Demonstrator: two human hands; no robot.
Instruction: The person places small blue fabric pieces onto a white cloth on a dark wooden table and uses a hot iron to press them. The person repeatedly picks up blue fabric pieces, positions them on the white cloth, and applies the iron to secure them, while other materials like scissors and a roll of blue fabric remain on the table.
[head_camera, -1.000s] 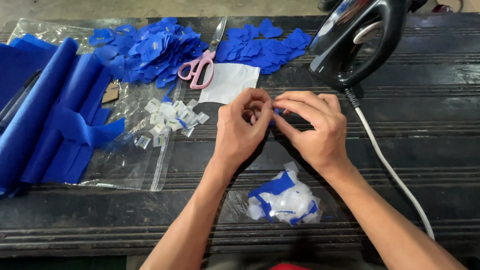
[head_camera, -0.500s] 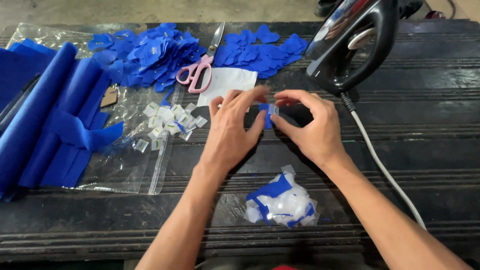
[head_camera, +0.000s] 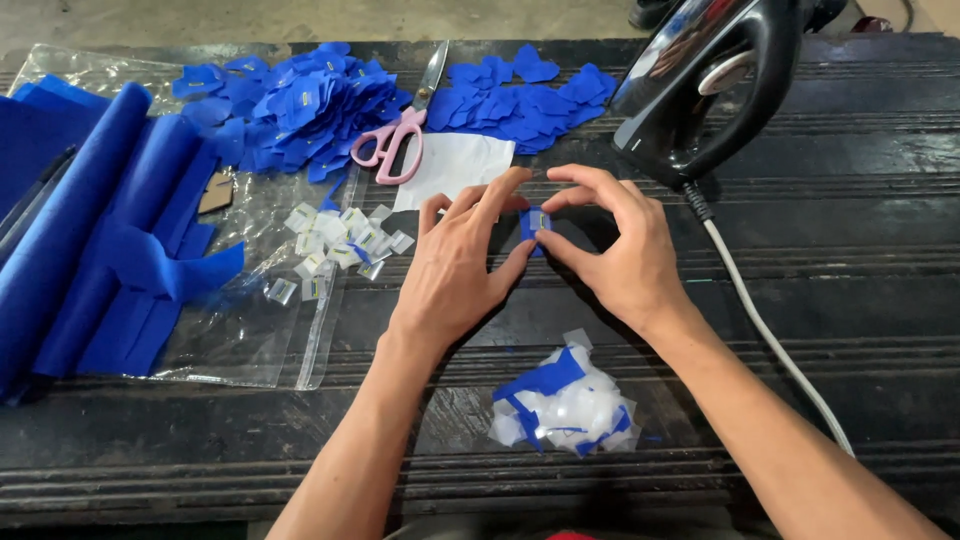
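My left hand (head_camera: 462, 262) and my right hand (head_camera: 612, 248) meet over the dark ribbed table (head_camera: 820, 270), both pinching one small blue fabric piece (head_camera: 536, 224) with a pale tag on it. Thumbs sit below the piece, fingers curl over it from either side. A white sheet (head_camera: 455, 166) lies just behind my left fingers. Small clear-wrapped tags (head_camera: 338, 248) lie scattered to the left of my left hand.
Pink-handled scissors (head_camera: 398, 138) rest between two heaps of blue cut pieces (head_camera: 290, 105) (head_camera: 520, 95). A black iron (head_camera: 705, 85) stands at the back right, its white cord (head_camera: 770, 335) running past my right forearm. Blue fabric rolls (head_camera: 90, 240) lie left on clear plastic. Scraps (head_camera: 565, 405) lie near me.
Both hands have spread their fingers slightly and shifted a little on the table; the small blue piece now shows between the fingertips. Nothing else has moved.
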